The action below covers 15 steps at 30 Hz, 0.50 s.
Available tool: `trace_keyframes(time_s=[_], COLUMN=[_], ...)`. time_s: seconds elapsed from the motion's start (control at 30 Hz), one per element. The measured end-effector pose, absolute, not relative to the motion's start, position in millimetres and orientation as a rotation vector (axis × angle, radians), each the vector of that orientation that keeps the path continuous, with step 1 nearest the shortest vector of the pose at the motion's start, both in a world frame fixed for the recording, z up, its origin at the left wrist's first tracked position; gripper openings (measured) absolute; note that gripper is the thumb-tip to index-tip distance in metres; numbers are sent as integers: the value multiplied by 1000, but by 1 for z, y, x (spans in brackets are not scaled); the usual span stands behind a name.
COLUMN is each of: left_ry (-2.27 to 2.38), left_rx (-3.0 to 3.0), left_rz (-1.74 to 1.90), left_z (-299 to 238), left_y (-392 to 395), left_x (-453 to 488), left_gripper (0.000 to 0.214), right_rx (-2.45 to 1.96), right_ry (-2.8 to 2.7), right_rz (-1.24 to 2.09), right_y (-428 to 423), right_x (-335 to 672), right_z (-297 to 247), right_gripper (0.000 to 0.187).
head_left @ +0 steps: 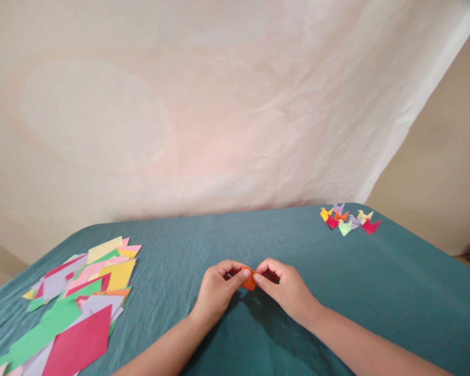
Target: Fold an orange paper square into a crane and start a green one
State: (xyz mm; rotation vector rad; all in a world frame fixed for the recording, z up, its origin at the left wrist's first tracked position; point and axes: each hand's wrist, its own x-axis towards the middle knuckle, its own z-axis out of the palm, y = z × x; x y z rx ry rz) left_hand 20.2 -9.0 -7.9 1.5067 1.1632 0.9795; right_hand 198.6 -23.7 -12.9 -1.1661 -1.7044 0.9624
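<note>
Between my two hands is a small folded piece of orange paper, held a little above the cloth. My left hand pinches its left side between thumb and fingers. On the other side, my right hand pinches the right edge the same way. Fingers cover part of the paper, so its full folded shape is hidden.
A green cloth covers the table. Loose coloured paper sheets lie spread in a heap at the left. Several small folded paper birds stand grouped at the far right. A pale sheet hangs behind the table.
</note>
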Motion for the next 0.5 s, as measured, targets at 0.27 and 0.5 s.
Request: trace_keyframes(time_s=[0.27, 0.5], left_ry=[1124, 1140], left_rx=[1356, 1386], left_rz=[1082, 1022], left_z=[-5, -7], left_y=[-9, -8], left_x=[24, 24], left_gripper=[24, 23], right_rx=[-1155, -1177], right_ry=[-1763, -1697], right_rz=[1004, 983], right_y=[-25, -21], right_x=[198, 200], right_z=[-12, -17], right_gripper=[17, 18])
